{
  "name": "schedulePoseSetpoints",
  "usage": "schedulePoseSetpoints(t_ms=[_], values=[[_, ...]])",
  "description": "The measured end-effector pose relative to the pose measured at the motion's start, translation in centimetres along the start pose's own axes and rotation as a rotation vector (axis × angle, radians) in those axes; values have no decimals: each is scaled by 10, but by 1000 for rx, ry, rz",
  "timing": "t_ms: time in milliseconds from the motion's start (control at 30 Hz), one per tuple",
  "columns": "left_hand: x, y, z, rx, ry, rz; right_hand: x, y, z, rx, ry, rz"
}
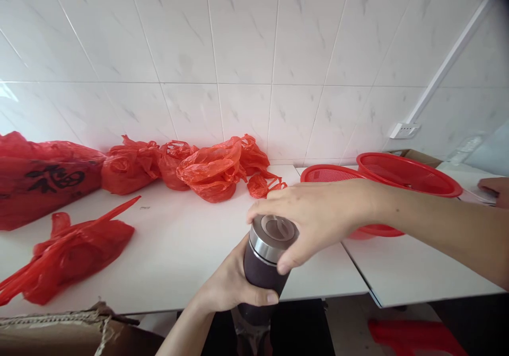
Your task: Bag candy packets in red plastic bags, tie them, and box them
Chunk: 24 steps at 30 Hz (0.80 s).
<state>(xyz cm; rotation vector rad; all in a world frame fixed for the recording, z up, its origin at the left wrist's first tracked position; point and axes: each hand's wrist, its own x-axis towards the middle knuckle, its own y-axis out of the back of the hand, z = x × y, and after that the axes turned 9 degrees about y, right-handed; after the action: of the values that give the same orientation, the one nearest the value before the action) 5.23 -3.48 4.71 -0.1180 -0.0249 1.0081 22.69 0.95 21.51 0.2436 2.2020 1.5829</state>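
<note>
A dark vacuum flask (264, 271) with a steel lid (264, 242) is held upright, tilted a little, at the table's front edge. My left hand (234, 284) is wrapped round its body, with the thumb across the front. From the right, my right hand (318, 215) reaches over the top and grips the lid, its thumb on the near side and fingers on the far side. Part of the lid's top shows a round, shiny centre. Below the flask is something clear or shiny that I cannot make out.
Several red plastic bags (210, 175) line the wall; another red bag (85, 255) lies front left. Red plastic baskets (409, 173) stand right. A cardboard box (59, 335) is at lower left, a red stool (413, 337) below right. Another person's hand (495, 189) shows far right.
</note>
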Motion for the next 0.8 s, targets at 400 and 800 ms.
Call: schedulePoseSetpoints(t_ms=[400, 800], values=[[1, -8, -3, 14, 14, 52, 3, -24, 10, -126, -101, 88], [12, -6, -19, 83, -49, 212, 4, -28, 31, 29, -49, 122]])
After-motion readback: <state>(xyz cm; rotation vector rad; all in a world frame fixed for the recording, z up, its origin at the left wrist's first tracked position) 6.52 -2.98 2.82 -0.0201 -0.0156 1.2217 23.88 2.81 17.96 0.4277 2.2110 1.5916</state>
